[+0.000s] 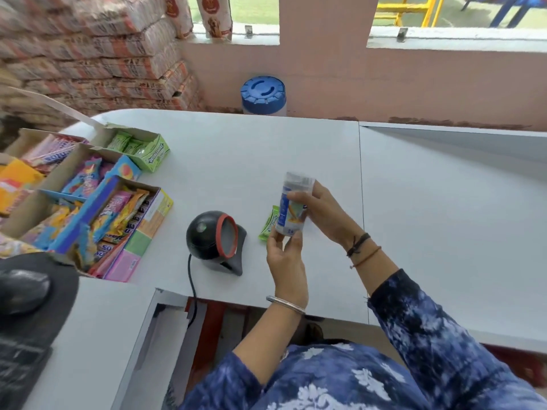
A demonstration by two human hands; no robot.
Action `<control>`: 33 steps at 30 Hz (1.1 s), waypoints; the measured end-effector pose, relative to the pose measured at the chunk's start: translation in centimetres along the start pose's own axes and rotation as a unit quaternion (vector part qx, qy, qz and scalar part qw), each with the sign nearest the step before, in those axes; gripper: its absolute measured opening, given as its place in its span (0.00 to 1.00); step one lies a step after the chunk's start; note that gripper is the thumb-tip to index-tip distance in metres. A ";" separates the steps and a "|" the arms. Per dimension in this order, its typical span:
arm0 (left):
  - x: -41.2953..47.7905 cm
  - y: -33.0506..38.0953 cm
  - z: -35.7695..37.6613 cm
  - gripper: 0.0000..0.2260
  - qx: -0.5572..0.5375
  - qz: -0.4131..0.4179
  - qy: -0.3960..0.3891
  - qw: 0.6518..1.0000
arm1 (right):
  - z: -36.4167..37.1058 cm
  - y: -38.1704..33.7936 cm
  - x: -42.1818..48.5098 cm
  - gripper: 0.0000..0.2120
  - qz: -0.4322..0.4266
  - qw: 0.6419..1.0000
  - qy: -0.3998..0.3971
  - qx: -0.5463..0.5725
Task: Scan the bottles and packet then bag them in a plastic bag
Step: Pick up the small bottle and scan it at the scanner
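Note:
A small white bottle (291,202) with a blue and orange label and a clear cap is held upright above the grey counter (266,149). My left hand (285,261) grips its base from below. My right hand (322,211) wraps around its side from the right. A green packet (268,224) lies flat on the counter just left of the bottle, partly hidden behind it. The black barcode scanner (217,239) with a red ring stands to the left, its window facing the bottle. No plastic bag is in view.
Open cardboard boxes of sweets and gum (88,196) crowd the counter's left side. A black mouse (23,290) rests on a pad at lower left. A blue-lidded jar (263,94) stands behind the counter. Stacked sacks (88,48) fill the back left.

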State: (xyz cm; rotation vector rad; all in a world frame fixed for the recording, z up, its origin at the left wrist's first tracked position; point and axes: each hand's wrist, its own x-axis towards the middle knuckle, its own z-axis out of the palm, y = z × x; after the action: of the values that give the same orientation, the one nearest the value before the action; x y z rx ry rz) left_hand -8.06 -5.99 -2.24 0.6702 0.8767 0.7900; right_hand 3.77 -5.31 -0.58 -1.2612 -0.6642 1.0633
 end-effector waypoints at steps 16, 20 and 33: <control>1.6 2.5 -2.5 0.17 -0.257 -0.005 0.069 0.964 | 7.2 0.3 1.0 0.25 -0.097 0.972 0.016 -0.211; 2.2 1.9 -2.5 0.13 -0.194 0.003 0.012 0.981 | 6.1 0.3 1.4 0.26 -0.101 0.970 0.049 -0.214; 10.5 -0.9 4.4 0.23 0.672 0.182 -0.095 0.712 | -8.9 2.0 3.3 0.28 -0.075 0.862 0.394 -0.309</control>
State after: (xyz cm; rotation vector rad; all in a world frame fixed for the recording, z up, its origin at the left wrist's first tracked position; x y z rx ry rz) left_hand 0.22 1.36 -5.08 2.2425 1.0619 0.2623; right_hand 12.33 -6.14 -4.99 -1.9890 -0.4465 0.1108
